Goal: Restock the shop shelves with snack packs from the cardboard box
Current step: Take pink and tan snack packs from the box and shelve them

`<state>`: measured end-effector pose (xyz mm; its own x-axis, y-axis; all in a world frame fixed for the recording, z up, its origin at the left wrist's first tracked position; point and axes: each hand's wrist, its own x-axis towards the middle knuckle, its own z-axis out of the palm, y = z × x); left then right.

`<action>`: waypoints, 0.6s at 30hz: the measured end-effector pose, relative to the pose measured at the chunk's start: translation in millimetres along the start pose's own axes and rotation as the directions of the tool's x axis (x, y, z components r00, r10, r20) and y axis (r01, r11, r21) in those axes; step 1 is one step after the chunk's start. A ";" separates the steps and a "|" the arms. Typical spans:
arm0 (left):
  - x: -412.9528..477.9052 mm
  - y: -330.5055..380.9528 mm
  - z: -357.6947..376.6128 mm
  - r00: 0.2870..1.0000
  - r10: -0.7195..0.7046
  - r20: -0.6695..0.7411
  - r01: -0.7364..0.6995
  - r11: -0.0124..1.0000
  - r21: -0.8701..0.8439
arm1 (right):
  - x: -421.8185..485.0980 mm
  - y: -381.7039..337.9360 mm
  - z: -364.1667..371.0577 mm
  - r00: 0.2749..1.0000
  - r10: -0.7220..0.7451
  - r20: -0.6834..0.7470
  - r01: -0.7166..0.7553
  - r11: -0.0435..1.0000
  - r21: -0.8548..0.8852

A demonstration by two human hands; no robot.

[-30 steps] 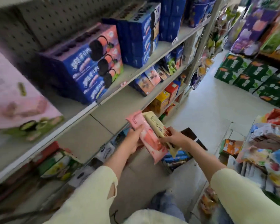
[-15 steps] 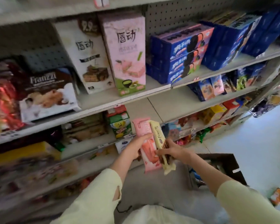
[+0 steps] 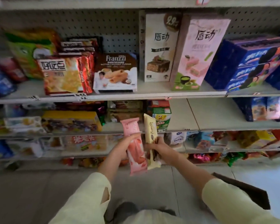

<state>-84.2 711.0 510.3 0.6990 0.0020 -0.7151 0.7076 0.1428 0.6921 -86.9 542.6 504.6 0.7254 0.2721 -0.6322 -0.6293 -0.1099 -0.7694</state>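
Note:
My left hand [image 3: 123,148] grips a long pink snack pack [image 3: 135,151] around its middle, holding it upright in front of the shelves. Right beside it my right hand [image 3: 158,147] holds a long cream Franzzi pack [image 3: 150,131], also upright; the two packs stand slightly apart at the top. Both sit level with the third shelf [image 3: 192,126], which has a bare stretch just to the right. A dark flap of the cardboard box [image 3: 242,191] shows behind my right forearm; its contents are hidden.
The upper shelf [image 3: 152,92] carries a Franzzi box [image 3: 116,73], two tall boxes [image 3: 183,49] and blue cookie boxes [image 3: 255,63]. Green cartoon boxes [image 3: 162,117] stand just behind the packs. Lower shelves hold mixed snacks. Grey floor lies below.
The view has swung left along the shelving. Both hands stay on their packs, and the pink and cream packs have drawn a little apart and stand more upright.

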 end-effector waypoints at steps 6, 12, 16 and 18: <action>-16.8 22.1 -79.1 0.997 -0.028 0.073 0.039 0.986 -0.163 | 34.1 -36.2 77.4 0.998 0.022 -0.053 -0.009 0.974 0.224; -10.9 36.5 -135.9 0.983 -0.067 0.172 0.093 0.985 -0.148 | 76.0 -48.5 122.5 0.984 0.022 -0.175 0.062 0.886 0.459; -1.3 37.0 -147.7 0.968 -0.101 0.228 0.125 0.988 -0.093 | 91.3 -52.0 142.9 0.985 0.038 -0.168 0.040 0.901 0.433; 3.1 39.0 -146.1 0.967 -0.102 0.235 0.109 0.994 -0.014 | 95.7 -53.5 147.4 0.992 -0.003 -0.129 0.052 0.923 0.382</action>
<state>-69.5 861.2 520.7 0.6275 -0.2451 -0.7390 0.7779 0.1556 0.6089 -24.9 715.4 498.8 0.7568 0.1472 -0.6368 -0.6495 0.2778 -0.7078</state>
